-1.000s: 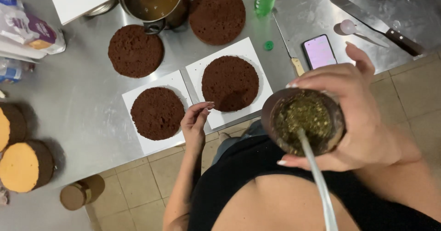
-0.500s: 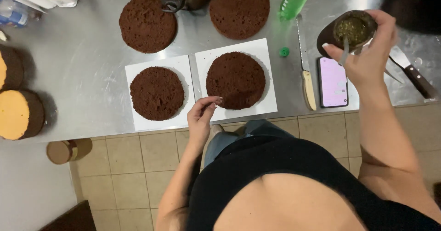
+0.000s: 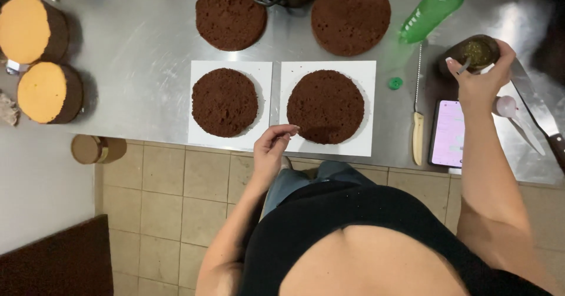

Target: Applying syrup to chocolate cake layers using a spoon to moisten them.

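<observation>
While the right hand clasped a round cup of green herb at the far right of the counter, the left hand, fingers curled and pinched together, touched the near edge of the right-hand chocolate cake round on its white board. Setting the cup down seemed in hand; the cakes would want both hands. Steel counter, beige tiled floor.

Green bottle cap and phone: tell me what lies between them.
In the head view, a serrated knife with a pale handle lies between the green cap and the phone.
</observation>
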